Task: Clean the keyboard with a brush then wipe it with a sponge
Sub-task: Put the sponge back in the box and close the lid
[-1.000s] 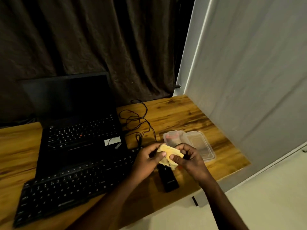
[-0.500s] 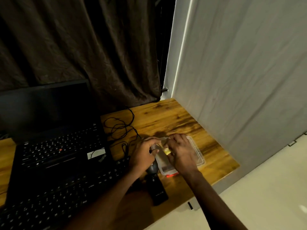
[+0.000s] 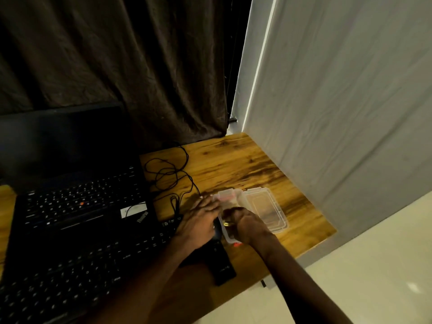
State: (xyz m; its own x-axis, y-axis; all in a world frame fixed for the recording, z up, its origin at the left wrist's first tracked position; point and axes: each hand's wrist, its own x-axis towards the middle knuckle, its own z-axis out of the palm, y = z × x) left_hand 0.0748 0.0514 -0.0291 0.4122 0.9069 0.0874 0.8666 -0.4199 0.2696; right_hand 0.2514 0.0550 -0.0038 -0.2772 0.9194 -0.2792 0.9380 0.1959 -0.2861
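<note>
A black external keyboard (image 3: 81, 265) lies along the desk's front left. To its right sits a clear plastic box (image 3: 228, 195) with its lid (image 3: 268, 206) open beside it. My right hand (image 3: 247, 226) is down inside the box, closed over the yellow sponge (image 3: 226, 223), of which only a sliver shows. My left hand (image 3: 198, 220) rests flat against the box's left rim with its fingers stretched out. No brush is clearly recognisable.
An open black laptop (image 3: 70, 199) stands behind the keyboard. A coiled black cable (image 3: 168, 174) lies between the laptop and the box. A black oblong object (image 3: 221, 265) lies near the front edge of the wooden desk (image 3: 233, 164). A white wall borders the right side.
The sponge was held up between both hands in front of the box. Both hands have since moved forward and down, and the sponge now sits in the box under my right hand.
</note>
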